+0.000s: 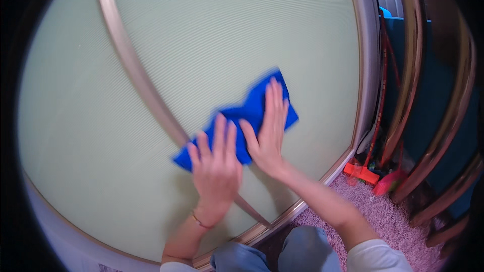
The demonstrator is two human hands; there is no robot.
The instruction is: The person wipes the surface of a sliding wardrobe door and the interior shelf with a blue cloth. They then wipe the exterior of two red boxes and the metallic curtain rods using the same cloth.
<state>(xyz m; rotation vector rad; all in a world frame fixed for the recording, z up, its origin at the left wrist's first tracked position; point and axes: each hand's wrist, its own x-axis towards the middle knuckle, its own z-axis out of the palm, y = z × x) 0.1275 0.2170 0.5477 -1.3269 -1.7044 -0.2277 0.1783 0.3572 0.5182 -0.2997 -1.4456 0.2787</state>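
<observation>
Pale green, finely ribbed panel (242, 30), bright blue fabric cloth (253, 108) lying against it across a bronze-coloured strip (134, 70), pinkish-purple speckled floor (353, 202) at lower right, orange block-shaped tool head (361, 173) resting there, bright pink object (390, 182) just beside.

Cloth (252, 108) matt; panel (242, 30) finely ribbed; strip (133, 68) smooth, metallic-looking; carpet (375, 216) rough.

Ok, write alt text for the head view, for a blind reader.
A person's left hand and right hand lie spread on a bright blue cloth against a pale green ribbed panel crossed by a metallic strip. At right are curved glossy brown rails, an orange bar-shaped object and purplish carpet.
</observation>
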